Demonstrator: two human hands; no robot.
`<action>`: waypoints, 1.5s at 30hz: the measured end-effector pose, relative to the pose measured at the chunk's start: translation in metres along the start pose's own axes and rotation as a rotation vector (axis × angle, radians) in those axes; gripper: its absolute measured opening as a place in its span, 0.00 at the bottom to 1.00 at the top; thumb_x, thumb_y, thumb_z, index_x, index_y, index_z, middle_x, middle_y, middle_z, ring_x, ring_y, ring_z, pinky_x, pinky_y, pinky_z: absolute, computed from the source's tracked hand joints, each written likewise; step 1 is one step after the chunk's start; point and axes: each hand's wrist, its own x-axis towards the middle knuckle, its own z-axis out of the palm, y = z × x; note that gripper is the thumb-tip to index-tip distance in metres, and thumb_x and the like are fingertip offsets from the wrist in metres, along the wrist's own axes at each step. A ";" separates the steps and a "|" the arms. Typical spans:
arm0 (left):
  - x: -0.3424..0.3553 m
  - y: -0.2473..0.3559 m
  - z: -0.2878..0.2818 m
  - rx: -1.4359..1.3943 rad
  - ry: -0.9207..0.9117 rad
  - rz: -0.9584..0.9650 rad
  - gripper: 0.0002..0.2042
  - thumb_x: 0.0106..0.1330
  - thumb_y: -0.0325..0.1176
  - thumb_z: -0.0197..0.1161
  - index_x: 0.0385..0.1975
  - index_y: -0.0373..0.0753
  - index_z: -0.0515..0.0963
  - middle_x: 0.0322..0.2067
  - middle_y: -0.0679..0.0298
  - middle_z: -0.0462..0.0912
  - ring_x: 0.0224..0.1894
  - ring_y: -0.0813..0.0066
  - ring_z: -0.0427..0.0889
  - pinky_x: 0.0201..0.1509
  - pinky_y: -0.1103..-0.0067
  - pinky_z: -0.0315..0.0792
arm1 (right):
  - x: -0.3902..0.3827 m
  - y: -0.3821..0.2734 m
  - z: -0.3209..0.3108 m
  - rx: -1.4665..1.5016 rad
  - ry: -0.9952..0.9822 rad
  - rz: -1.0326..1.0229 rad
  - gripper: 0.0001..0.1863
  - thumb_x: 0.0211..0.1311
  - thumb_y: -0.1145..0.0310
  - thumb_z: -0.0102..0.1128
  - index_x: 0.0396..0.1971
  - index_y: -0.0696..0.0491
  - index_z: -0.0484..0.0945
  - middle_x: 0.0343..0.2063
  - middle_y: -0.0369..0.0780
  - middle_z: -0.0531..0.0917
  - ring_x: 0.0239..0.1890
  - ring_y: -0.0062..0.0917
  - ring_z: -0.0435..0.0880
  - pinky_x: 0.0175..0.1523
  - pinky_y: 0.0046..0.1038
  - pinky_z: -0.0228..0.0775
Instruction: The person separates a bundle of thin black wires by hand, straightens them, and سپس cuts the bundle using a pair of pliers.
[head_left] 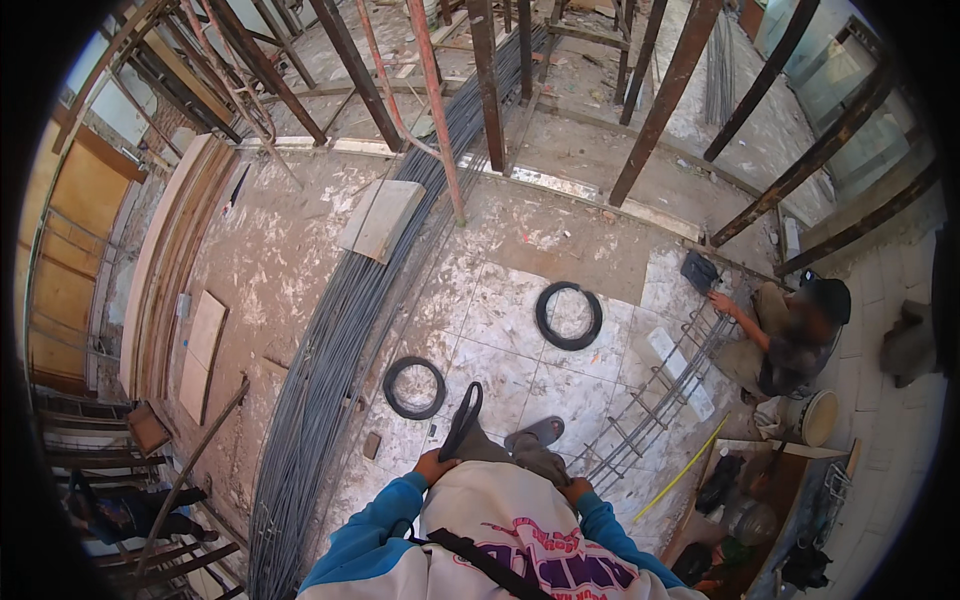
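My left hand [435, 466] is closed at my left side on a coil of black wire [465, 418], which stands up in front of my leg as a narrow loop. At my right thigh hangs my right hand [575, 490]; its fingers are too small and partly hidden to tell whether they hold anything. Two more black wire coils lie flat on the pale, stained floor: a nearer wire coil [386, 392] ahead of my left hand, and a farther wire coil [540, 318] to its right. Right of my foot, a rebar cage [640, 412] lies at a slant.
A co-worker [790, 345] squats by the cage, one hand near its far end. A long rebar bundle [335, 330] runs along my left, with a board [383, 215] across it. Upright props [668, 100] stand ahead. A yellow strip [680, 470] and a bucket [812, 418] are at right.
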 end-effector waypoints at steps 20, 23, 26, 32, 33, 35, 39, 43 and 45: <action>0.141 -0.076 -0.092 0.273 -0.297 0.052 0.35 0.48 0.67 0.62 0.44 0.40 0.80 0.40 0.51 0.82 0.45 0.57 0.80 0.49 0.69 0.71 | -0.026 -0.128 -0.059 0.179 -0.143 -0.189 0.30 0.54 0.44 0.52 0.45 0.55 0.79 0.41 0.54 0.81 0.45 0.44 0.81 0.52 0.39 0.71; 0.110 -0.065 -0.091 0.436 -0.132 -0.025 0.26 0.53 0.55 0.66 0.41 0.38 0.81 0.34 0.55 0.84 0.38 0.66 0.82 0.44 0.70 0.73 | -0.034 -0.132 -0.066 0.239 -0.176 -0.286 0.30 0.55 0.44 0.52 0.45 0.55 0.78 0.42 0.54 0.81 0.45 0.44 0.80 0.52 0.39 0.71; 0.088 -0.045 -0.078 -0.039 -0.136 -0.051 0.21 0.56 0.46 0.65 0.39 0.33 0.80 0.31 0.55 0.84 0.33 0.70 0.82 0.38 0.72 0.74 | -0.041 -0.136 -0.105 0.208 -0.279 -0.193 0.39 0.47 0.47 0.63 0.56 0.58 0.70 0.50 0.51 0.77 0.52 0.40 0.77 0.58 0.34 0.67; -0.011 0.000 -0.051 0.025 -0.036 -0.076 0.19 0.56 0.41 0.67 0.39 0.30 0.79 0.32 0.55 0.84 0.31 0.70 0.82 0.34 0.74 0.75 | -0.030 -0.072 -0.069 0.465 -0.514 -0.252 0.29 0.53 0.54 0.62 0.53 0.55 0.73 0.41 0.44 0.83 0.42 0.32 0.80 0.50 0.33 0.71; -0.025 0.001 -0.045 0.050 -0.044 -0.070 0.18 0.57 0.40 0.66 0.39 0.30 0.79 0.32 0.55 0.84 0.30 0.70 0.82 0.34 0.74 0.75 | -0.033 -0.067 -0.069 0.490 -0.542 -0.238 0.29 0.53 0.54 0.62 0.53 0.55 0.73 0.41 0.44 0.83 0.42 0.32 0.80 0.50 0.33 0.71; -0.053 0.000 -0.035 0.042 -0.025 -0.013 0.16 0.58 0.38 0.66 0.37 0.30 0.78 0.28 0.57 0.83 0.27 0.72 0.81 0.30 0.75 0.74 | -0.032 -0.058 -0.062 0.483 -0.706 -0.234 0.27 0.53 0.54 0.63 0.49 0.57 0.74 0.33 0.41 0.83 0.36 0.31 0.80 0.43 0.33 0.71; -0.028 0.002 -0.045 -0.147 0.023 -0.522 0.13 0.58 0.38 0.67 0.29 0.33 0.76 0.16 0.65 0.75 0.17 0.77 0.74 0.20 0.77 0.67 | 0.033 -0.058 -0.082 0.383 -0.909 -0.016 0.23 0.52 0.53 0.64 0.40 0.55 0.76 0.25 0.39 0.81 0.31 0.31 0.80 0.38 0.35 0.72; 0.119 -0.016 -0.072 0.154 0.219 -0.172 0.18 0.56 0.46 0.69 0.25 0.37 0.74 0.13 0.69 0.70 0.15 0.80 0.66 0.20 0.74 0.61 | 0.170 -0.027 -0.078 0.096 -0.194 -0.335 0.18 0.55 0.57 0.59 0.41 0.52 0.74 0.32 0.50 0.80 0.38 0.46 0.80 0.43 0.43 0.71; 0.198 0.022 -0.081 0.222 0.370 0.019 0.16 0.58 0.41 0.68 0.28 0.33 0.75 0.16 0.69 0.72 0.20 0.80 0.66 0.25 0.77 0.63 | 0.250 -0.029 -0.077 -0.012 0.057 -0.239 0.13 0.57 0.67 0.52 0.42 0.55 0.71 0.34 0.51 0.80 0.38 0.45 0.81 0.42 0.42 0.72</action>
